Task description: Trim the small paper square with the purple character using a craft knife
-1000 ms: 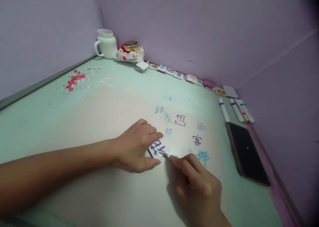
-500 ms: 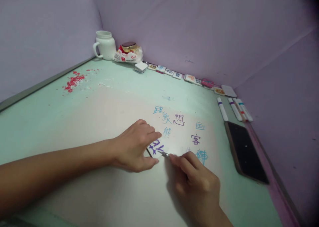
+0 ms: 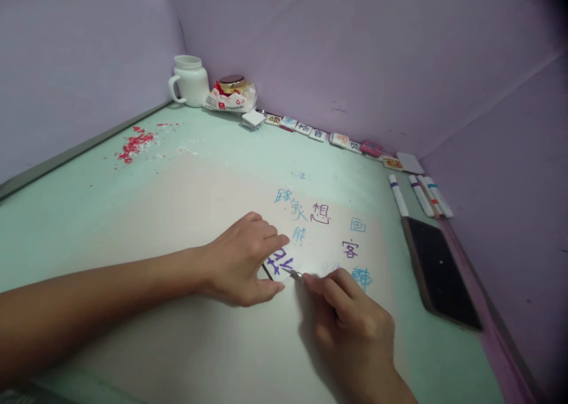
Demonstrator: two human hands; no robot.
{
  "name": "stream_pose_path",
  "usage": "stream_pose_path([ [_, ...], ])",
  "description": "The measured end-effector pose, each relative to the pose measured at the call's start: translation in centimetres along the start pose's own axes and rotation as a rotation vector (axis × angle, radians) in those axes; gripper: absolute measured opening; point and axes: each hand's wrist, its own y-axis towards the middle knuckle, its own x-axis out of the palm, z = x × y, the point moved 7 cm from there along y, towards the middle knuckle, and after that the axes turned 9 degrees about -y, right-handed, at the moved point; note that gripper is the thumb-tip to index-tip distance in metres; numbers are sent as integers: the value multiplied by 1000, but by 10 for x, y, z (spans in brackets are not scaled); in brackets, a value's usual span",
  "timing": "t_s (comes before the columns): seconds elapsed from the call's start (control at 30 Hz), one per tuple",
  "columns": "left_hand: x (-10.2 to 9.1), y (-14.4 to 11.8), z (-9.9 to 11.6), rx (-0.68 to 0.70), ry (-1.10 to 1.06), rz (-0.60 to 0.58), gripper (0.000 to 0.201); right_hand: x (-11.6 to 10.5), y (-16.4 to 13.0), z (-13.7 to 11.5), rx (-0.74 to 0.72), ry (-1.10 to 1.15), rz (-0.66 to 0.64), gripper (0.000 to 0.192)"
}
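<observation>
— What are we holding in our right hand [image 3: 355,327]?

— We are pinching a thin tool [image 3: 296,274] between our fingertips [image 3: 313,284]. Its tip is poking out past them and touching the small tile [image 3: 278,265] with the purple letter.

— And our left hand [image 3: 242,261]?

— It is lying flat beside the tile, fingers pressed together, thumb tucked just under it.

— What is lying farther away?

— The black phone [image 3: 439,271] is lying to the right, then the markers [image 3: 419,196], then a row of tiles [image 3: 310,132] by the wall. The white mug [image 3: 190,81] is standing in the far corner.
</observation>
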Motion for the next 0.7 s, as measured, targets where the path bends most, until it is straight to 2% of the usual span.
stream_pose_path([
  [0.2, 0, 0, 0, -11, 8, -18, 38, 1, 2, 4, 122, 64, -33, 27],
  [0.5, 0, 0, 0, -14, 15, -26, 36, 5, 8, 10, 209, 212, -112, 20],
  [0.6, 0, -1, 0, -10, 18, -9, 37, 8, 9, 12, 222, 262, -151, 19],
  [0.7, -1, -1, -1, -13, 9, -1, 38, 7, 9, 12, 159, 237, -156, 16],
])
